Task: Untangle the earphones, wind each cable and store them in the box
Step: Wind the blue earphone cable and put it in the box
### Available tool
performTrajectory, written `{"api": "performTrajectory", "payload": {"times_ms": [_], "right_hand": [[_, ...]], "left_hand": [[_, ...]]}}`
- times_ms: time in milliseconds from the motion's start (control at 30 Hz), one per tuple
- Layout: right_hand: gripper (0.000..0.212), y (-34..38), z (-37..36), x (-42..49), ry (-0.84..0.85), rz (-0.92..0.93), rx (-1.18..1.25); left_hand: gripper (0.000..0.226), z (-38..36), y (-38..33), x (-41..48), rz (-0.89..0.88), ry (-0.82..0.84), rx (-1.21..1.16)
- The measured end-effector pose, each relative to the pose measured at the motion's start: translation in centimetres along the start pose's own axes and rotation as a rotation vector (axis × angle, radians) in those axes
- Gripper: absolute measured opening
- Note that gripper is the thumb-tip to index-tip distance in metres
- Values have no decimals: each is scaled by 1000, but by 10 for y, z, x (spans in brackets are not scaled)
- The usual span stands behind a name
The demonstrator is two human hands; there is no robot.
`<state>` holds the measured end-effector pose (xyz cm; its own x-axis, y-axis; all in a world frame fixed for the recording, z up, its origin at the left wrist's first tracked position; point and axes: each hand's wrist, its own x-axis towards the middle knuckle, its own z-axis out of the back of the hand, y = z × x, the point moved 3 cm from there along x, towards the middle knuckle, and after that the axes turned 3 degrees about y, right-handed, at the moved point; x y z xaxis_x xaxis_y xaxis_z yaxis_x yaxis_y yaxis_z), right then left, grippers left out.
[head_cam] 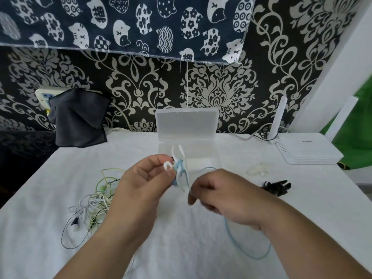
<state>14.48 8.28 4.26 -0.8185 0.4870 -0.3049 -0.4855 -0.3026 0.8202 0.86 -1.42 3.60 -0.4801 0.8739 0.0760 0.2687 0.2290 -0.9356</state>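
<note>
Above the worktop [181, 254], the left hand [145, 178] pinches a half-wound blue earphone cable [181, 176] and the right hand [223, 196] grips its trailing end. The open box [187, 121] stands just behind. If the pinch slackens, the loops would likely spring apart.

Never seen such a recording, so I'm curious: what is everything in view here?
blue earphone cable: one, pale blue, coiled between the hands, tail on the table
tangled earphones: one heap, white, green, black, table left
box: one, clear, open, table back
router: one, white, table right
black object: one, black, table right
cloth: one, dark grey, hanging left
table: one, white cover
left grip: one, pinches the coil
right grip: one, curled round the cable
</note>
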Motion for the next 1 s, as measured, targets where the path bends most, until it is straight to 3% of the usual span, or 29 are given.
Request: {"api": "performTrajectory", "payload": {"times_ms": [67,167,300,400,533,633,733,867,1000], "right_hand": [[28,3,-10,-2,135,15,79],[26,10,-10,-5,211,95,157],[21,15,-1,-9,186,196,257],[23,17,8,-10,71,254,313],[21,14,33,-11,-257,267,315],[22,8,46,-10,-467,248,244],[22,1,46,-9,-535,197,234],[27,-6,40,-5,-532,56,204],[21,-7,29,-3,-374,-57,65]], "left_hand": [[14,7,2,2,17,-81,-9],[6,11,2,2,47,-149,19],[18,10,-2,-1,-33,-154,369],[20,1,-3,-3,-102,-73,615],[27,-2,1,-4,-88,56,778],[23,-7,3,-7,-18,175,676],[15,-13,1,-9,36,283,534],[16,-15,-1,-11,63,328,304],[16,-13,-1,-8,46,303,129]]}}
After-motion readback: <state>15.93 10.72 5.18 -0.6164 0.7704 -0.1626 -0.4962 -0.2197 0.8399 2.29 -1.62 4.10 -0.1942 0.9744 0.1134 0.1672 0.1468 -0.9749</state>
